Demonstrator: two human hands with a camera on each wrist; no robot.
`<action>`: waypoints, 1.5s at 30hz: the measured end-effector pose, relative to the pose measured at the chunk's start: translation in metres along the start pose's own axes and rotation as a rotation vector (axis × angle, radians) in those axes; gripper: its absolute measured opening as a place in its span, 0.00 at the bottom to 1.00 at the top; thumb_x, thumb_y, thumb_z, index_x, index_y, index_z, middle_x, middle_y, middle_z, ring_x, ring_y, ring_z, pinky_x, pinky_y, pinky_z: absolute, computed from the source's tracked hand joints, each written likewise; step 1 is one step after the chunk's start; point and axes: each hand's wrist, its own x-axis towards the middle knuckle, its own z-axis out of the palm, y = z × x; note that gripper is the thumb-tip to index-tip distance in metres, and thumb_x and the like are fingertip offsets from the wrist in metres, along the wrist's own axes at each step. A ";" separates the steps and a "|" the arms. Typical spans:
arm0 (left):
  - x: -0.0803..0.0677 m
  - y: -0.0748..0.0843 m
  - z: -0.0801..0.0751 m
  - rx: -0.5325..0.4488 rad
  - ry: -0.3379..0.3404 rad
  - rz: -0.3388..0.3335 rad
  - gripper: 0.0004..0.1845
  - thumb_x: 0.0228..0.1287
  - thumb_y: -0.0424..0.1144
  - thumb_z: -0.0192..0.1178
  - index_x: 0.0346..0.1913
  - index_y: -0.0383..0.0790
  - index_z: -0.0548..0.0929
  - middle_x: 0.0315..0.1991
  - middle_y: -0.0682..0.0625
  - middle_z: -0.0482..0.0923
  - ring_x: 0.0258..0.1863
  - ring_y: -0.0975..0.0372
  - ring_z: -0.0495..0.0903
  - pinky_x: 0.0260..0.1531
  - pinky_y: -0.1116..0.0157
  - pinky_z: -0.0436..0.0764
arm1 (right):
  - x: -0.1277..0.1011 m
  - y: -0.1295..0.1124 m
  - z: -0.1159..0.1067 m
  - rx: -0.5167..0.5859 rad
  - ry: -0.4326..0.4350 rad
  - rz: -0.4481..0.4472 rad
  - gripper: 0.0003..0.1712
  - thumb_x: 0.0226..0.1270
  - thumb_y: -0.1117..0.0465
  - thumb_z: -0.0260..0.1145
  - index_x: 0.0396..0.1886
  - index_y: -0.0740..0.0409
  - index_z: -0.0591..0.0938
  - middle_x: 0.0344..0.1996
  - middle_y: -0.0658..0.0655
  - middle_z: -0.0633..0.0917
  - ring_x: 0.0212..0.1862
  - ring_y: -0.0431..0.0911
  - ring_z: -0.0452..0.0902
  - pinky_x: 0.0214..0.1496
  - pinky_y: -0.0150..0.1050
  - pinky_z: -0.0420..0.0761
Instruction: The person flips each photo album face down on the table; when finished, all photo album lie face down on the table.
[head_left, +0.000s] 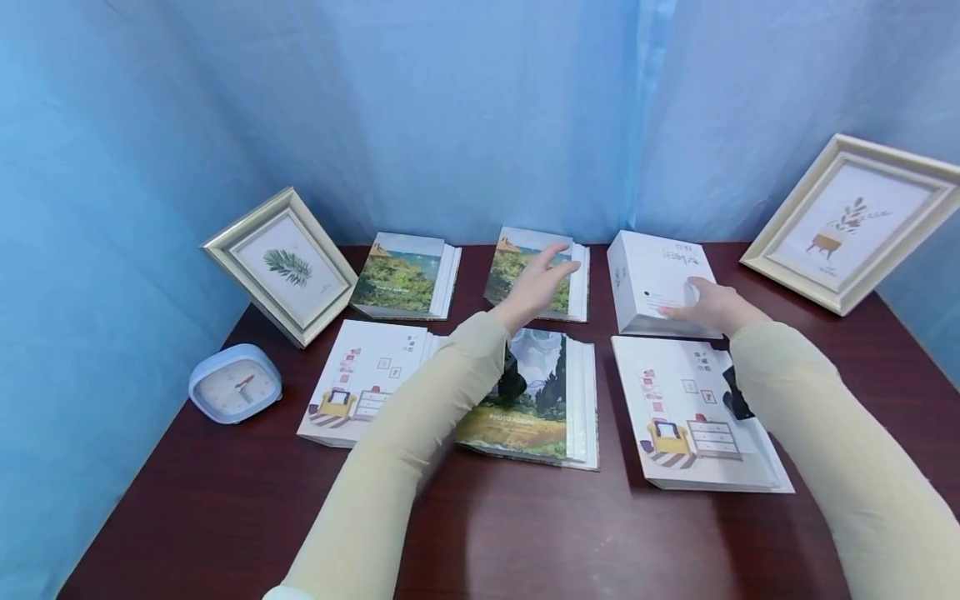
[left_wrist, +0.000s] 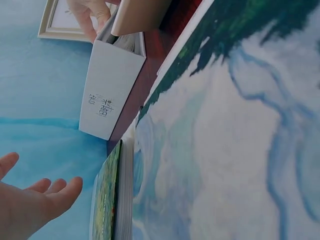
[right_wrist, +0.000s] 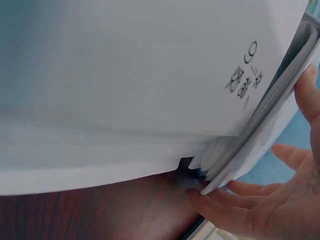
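Observation:
My right hand point(head_left: 712, 307) grips the right side of a thick white photo album point(head_left: 652, 258) in the back row. In the right wrist view, the thumb of that right hand point(right_wrist: 265, 205) lies on the cover while other fingers wrap the edge near the pages. My left hand point(head_left: 536, 287) hovers with spread fingers over a landscape-covered album point(head_left: 513, 258) in the back row's middle. Nothing is in the left hand point(left_wrist: 35, 207) in the left wrist view. Below the left forearm lies a painted photo album point(head_left: 525, 433); below the right wrist, a white album with furniture drawings point(head_left: 675, 400).
Another landscape album point(head_left: 401, 271) and another white furniture-print album point(head_left: 360, 375) lie at left. A leaf-print frame point(head_left: 288, 267) and a blue clock point(head_left: 235, 383) stand beyond them. A plant-print frame point(head_left: 855, 221) leans at right. Blue curtain point(head_left: 450, 108) backs the dark table point(head_left: 540, 533).

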 end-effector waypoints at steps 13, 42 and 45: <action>0.023 -0.006 0.036 -0.178 -0.119 -0.161 0.27 0.75 0.47 0.43 0.73 0.47 0.59 0.74 0.50 0.52 0.73 0.55 0.53 0.65 0.50 0.65 | 0.002 0.000 0.002 0.028 -0.081 0.013 0.58 0.63 0.35 0.58 0.75 0.62 0.40 0.65 0.86 0.33 0.64 0.79 0.37 0.63 0.74 0.49; 0.038 -0.018 0.070 -0.564 -0.135 -0.341 0.25 0.75 0.41 0.44 0.72 0.44 0.60 0.72 0.41 0.55 0.69 0.51 0.61 0.60 0.53 0.73 | 0.008 0.017 -0.003 0.039 -0.047 0.006 0.64 0.55 0.30 0.62 0.75 0.60 0.40 0.63 0.86 0.39 0.58 0.77 0.47 0.59 0.73 0.58; 0.038 -0.020 0.070 -0.468 -0.162 -0.325 0.26 0.74 0.33 0.45 0.73 0.45 0.60 0.71 0.42 0.57 0.68 0.52 0.64 0.59 0.57 0.74 | 0.031 0.039 0.003 0.117 -0.036 -0.013 0.68 0.51 0.29 0.65 0.75 0.59 0.39 0.65 0.82 0.45 0.58 0.74 0.52 0.60 0.71 0.60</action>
